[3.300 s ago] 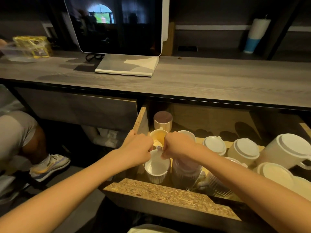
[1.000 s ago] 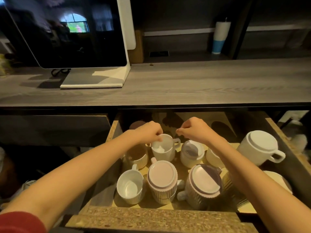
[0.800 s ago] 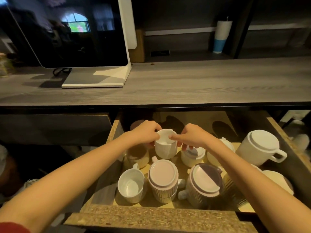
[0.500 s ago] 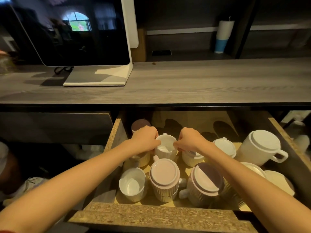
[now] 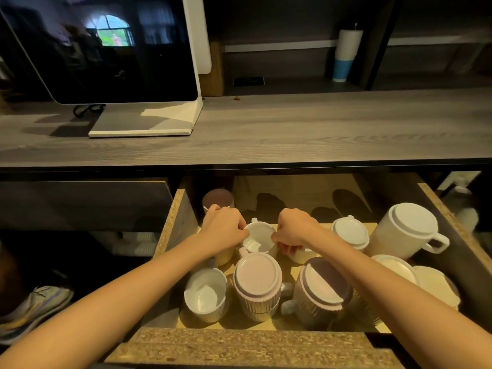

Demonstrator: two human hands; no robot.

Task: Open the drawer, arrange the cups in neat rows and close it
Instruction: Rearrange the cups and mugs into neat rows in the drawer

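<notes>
The drawer [image 5: 255, 344] under the grey counter stands pulled open, with several cups and mugs inside. My left hand [image 5: 222, 231] and my right hand [image 5: 294, 231] both grip the rim of an open white ribbed cup [image 5: 259, 239] in the middle of the drawer, one hand on each side. In front of it stand an open white cup [image 5: 206, 294], a lidded pink ribbed cup [image 5: 257, 284] and a lidded mauve mug [image 5: 320, 291]. A large lidded white mug [image 5: 407, 231] and a small lidded cup [image 5: 350, 231] are to the right. A brown-topped cup [image 5: 218, 198] is at the back left.
A white monitor [image 5: 106, 49] on its stand sits on the grey counter [image 5: 292, 129] above the drawer. A white and blue tumbler [image 5: 346, 55] stands on the back shelf. A shoe [image 5: 34, 307] is on the floor at the left. The drawer's right wall [image 5: 452, 222] is chipboard.
Both hands came down from above the cups and closed on the white cup's rim. The cup has moved slightly down and toward the drawer's middle between the others.
</notes>
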